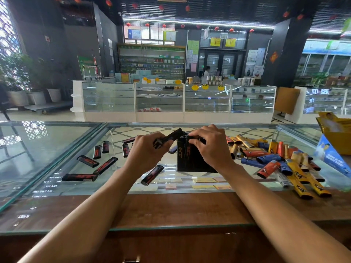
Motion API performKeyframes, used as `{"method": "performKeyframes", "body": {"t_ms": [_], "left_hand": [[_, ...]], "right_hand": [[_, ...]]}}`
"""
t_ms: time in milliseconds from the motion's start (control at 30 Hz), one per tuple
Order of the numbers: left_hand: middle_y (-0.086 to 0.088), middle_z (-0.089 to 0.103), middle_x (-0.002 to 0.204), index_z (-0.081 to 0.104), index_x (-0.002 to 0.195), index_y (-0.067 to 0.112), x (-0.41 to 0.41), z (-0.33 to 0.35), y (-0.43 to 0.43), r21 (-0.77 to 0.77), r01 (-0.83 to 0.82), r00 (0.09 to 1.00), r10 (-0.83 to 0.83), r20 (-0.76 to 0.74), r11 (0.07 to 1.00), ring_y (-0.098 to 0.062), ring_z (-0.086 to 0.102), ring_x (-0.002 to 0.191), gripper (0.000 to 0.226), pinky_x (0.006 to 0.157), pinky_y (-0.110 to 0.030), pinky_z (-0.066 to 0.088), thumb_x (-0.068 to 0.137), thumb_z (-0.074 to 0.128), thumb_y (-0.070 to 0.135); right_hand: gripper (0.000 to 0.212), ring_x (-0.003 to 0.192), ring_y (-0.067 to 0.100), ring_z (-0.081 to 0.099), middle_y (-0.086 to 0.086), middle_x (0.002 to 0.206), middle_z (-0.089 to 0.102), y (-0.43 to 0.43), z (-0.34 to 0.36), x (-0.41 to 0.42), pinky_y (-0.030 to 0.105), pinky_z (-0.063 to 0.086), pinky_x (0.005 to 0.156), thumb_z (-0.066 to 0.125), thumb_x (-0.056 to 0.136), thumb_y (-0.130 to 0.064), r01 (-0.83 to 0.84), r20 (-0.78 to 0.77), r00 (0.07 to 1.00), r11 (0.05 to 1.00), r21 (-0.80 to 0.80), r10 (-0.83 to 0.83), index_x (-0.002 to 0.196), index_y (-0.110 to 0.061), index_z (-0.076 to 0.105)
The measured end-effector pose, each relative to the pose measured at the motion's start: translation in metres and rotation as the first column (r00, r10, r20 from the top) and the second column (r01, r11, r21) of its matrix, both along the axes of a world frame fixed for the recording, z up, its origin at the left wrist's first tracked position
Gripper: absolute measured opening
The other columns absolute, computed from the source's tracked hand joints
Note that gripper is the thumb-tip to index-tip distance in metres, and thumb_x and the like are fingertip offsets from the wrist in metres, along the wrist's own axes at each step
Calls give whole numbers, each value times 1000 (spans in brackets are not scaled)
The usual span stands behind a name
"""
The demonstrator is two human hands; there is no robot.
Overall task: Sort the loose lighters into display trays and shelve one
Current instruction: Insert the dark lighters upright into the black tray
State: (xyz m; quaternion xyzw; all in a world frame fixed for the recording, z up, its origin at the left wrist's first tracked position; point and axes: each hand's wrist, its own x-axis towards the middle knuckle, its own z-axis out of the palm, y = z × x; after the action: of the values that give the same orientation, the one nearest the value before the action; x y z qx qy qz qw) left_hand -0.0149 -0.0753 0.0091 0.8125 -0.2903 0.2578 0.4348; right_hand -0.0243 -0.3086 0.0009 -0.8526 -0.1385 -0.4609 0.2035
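A black display tray (191,160) stands upright on the glass counter (57,141), with black lighters in its top. My left hand (147,150) grips one black lighter (168,139), its far end at the tray's top left corner. My right hand (210,145) curls over the tray's top, fingers on the lighters there. Several loose black-and-red lighters (105,166) lie to the left, and one lies near my left wrist (152,175). A heap of orange, blue and yellow lighters (273,158) lies to the right.
A yellow box (336,133) and a blue carton (330,154) sit at the counter's right end. A wooden ledge (180,209) runs along the near side under the glass. Glass showcases (171,99) stand across the aisle, with a person far behind them.
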Motion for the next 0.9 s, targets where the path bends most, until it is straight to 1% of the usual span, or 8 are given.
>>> {"method": "performKeyframes", "body": {"t_ms": [167,400,533,600,667,733,800,900], "left_hand": [[-1,71,61,73,90,16,-1,1,1,34,2,1000,-2,11,999,-13,69,52,8,58,-36,58,92,68,9],[2,68,62,74,99,19,3,-1,4,39,7,996,-10,87,999,-22,66,56,7,62,-44,55,96,68,16],[2,68,61,73,100,23,0,2,4,17,46,998,-46,35,999,-15,66,53,8,62,-41,57,96,70,17],[2,68,61,73,99,24,-2,3,5,15,72,997,-72,31,997,-15,67,54,8,62,-40,57,95,72,17],[5,68,61,74,99,24,-3,4,5,28,107,993,-108,42,994,-15,66,53,9,60,-41,57,93,73,16],[6,67,61,76,99,21,-4,5,4,44,110,992,-113,54,993,-14,65,52,8,59,-41,56,92,75,16],[3,67,59,77,98,20,-5,6,3,32,101,994,-103,44,994,-16,63,51,8,57,-36,55,90,77,17],[-1,69,61,75,94,20,-5,5,4,-5,131,991,-131,-3,991,-14,66,52,9,53,-28,55,91,75,11]], "right_hand": [[16,88,18,61,-4,92,75,-3,2,-3,50,50,83,82,82,-22,-2,-4,1000,1000,-27,2,98,-19,78],[15,94,20,59,-4,94,71,1,0,-4,42,42,85,78,87,-27,61,19,998,991,-120,-59,101,-21,79],[28,107,13,54,-17,104,69,5,8,-12,43,37,96,62,97,-40,-80,-51,995,994,77,84,121,-29,72],[33,114,4,49,-33,105,63,9,12,-16,42,33,104,61,98,-44,-172,-126,973,971,166,194,130,-41,62],[36,121,6,48,-38,107,57,12,14,-18,46,34,110,60,97,-48,-216,-181,950,953,211,255,132,-55,55],[34,121,15,52,-28,112,55,13,15,-19,48,40,109,62,95,-49,-227,-214,935,941,253,283,127,-58,58],[27,117,11,55,-14,114,58,15,17,-20,43,46,105,67,95,-39,-247,-209,926,923,297,315,119,-52,67],[23,111,2,60,-9,110,64,14,19,-24,35,50,98,70,95,-31,-284,-156,922,893,348,355,116,-40,67]]}}
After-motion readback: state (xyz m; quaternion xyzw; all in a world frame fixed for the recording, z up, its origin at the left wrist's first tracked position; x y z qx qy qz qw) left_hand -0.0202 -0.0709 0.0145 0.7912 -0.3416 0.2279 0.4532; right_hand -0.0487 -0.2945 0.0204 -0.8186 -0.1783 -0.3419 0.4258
